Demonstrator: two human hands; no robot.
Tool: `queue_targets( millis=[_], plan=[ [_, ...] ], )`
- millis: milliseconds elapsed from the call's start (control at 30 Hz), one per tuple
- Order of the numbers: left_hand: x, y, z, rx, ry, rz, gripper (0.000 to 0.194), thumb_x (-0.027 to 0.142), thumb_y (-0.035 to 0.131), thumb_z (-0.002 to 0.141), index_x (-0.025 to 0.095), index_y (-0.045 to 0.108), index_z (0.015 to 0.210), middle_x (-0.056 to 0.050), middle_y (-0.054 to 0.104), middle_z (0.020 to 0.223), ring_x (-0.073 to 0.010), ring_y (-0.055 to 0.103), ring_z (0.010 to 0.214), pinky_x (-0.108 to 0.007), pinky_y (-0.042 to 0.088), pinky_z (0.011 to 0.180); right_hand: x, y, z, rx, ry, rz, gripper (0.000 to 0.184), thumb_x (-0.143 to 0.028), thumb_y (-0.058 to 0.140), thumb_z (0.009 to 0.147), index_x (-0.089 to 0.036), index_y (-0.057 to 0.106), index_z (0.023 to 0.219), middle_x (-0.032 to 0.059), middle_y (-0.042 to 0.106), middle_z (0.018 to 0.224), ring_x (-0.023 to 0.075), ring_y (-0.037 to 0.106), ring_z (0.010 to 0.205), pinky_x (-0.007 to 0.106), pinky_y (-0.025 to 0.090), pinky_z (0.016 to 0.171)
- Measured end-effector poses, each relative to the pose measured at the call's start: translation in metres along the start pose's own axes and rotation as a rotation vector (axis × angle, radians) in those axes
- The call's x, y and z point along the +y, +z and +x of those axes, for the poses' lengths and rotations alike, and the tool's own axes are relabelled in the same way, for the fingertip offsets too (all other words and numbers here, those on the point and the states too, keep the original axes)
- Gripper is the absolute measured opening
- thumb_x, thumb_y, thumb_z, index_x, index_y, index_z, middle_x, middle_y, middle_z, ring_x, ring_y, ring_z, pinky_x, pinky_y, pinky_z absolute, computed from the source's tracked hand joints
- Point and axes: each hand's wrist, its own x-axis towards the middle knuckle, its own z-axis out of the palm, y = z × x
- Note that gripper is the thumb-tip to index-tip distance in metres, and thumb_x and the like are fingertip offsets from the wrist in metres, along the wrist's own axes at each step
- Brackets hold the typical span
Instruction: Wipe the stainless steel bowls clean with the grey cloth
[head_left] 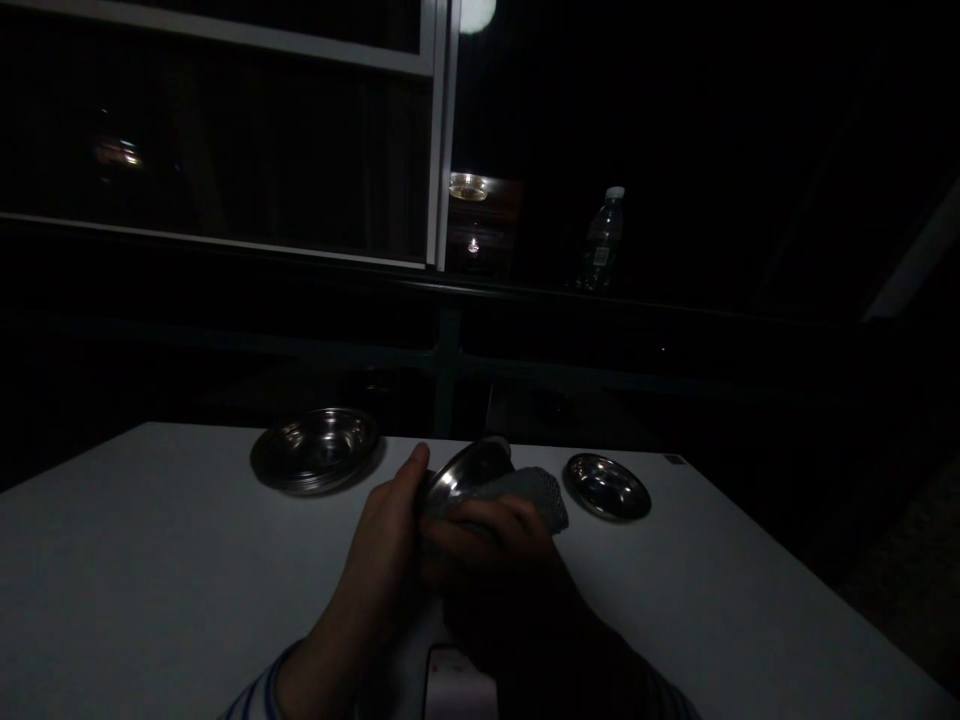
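Observation:
A shiny metal bowl (471,466) is held tilted above the middle of the white table, with its inside partly showing. My left hand (390,515) grips its left rim, the thumb pointing up along the outside. My right hand (499,540) is closed around a grey cloth (532,490) and presses it against the bowl's near side. The lower part of the bowl is hidden behind my fingers. Left of my hands sits a stack of metal bowls (313,450). To the right, a single metal bowl (607,487) lies by itself on the table.
Near my wrists a phone (459,685) lies on the white table (187,570). A small dark label (674,459) marks the table's far right corner. Beyond it, a clear plastic bottle (602,240) with a white cap stands by the window (437,140). The scene is very dark.

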Motion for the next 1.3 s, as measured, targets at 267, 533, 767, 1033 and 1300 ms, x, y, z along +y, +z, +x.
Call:
queue_targets(
  millis=[267,533,767,1033,1300],
  plan=[
    [0.012,0.003,-0.007,-0.134,-0.114,-0.176,0.025,0.039,0.066,0.063,0.015,0.062,0.057,0.002,0.058,0.047,-0.0098,0.052,0.043,-0.019,0.037,0.042,0.035,-0.007,-0.007,0.199,0.191,0.109,0.017,-0.023,0.047,0.085,-0.023,0.06,0.095,0.0014,0.062,0.107,0.018,0.05,0.098,0.033,0.042,0.079],
    [0.019,-0.002,0.0,-0.076,-0.225,-0.375,0.017,0.033,0.066,0.066,0.016,0.067,0.069,-0.001,0.069,0.064,-0.0135,0.062,0.056,-0.023,0.047,0.054,0.05,-0.019,-0.011,0.228,0.283,0.268,0.026,-0.009,0.044,0.082,-0.019,0.059,0.101,0.0059,0.061,0.107,0.0165,0.052,0.101,0.034,0.045,0.083],
    [0.011,0.003,0.0,-0.086,-0.232,-0.349,0.015,0.03,0.067,0.067,0.015,0.065,0.068,0.0,0.067,0.059,-0.0124,0.06,0.049,-0.02,0.045,0.045,0.035,-0.012,-0.009,0.126,0.108,0.098,0.021,-0.026,0.05,0.084,-0.027,0.06,0.103,-0.0013,0.061,0.112,0.0188,0.049,0.102,0.036,0.043,0.081],
    [0.024,-0.005,0.003,-0.006,-0.228,-0.391,0.012,0.027,0.062,0.072,0.016,0.066,0.076,-0.001,0.069,0.066,-0.0134,0.063,0.054,-0.022,0.05,0.05,0.053,-0.02,-0.009,0.262,0.263,0.268,0.029,-0.007,0.044,0.081,-0.019,0.06,0.101,0.0057,0.063,0.105,0.0165,0.054,0.098,0.034,0.047,0.081],
    [0.015,-0.002,0.004,-0.095,-0.287,-0.377,0.014,0.028,0.065,0.069,0.015,0.066,0.071,-0.002,0.069,0.062,-0.0134,0.063,0.053,-0.021,0.049,0.048,0.045,-0.02,-0.009,0.168,0.159,0.229,0.023,-0.014,0.045,0.084,-0.02,0.061,0.1,0.0046,0.06,0.111,0.0187,0.048,0.103,0.036,0.045,0.084]
  ],
)
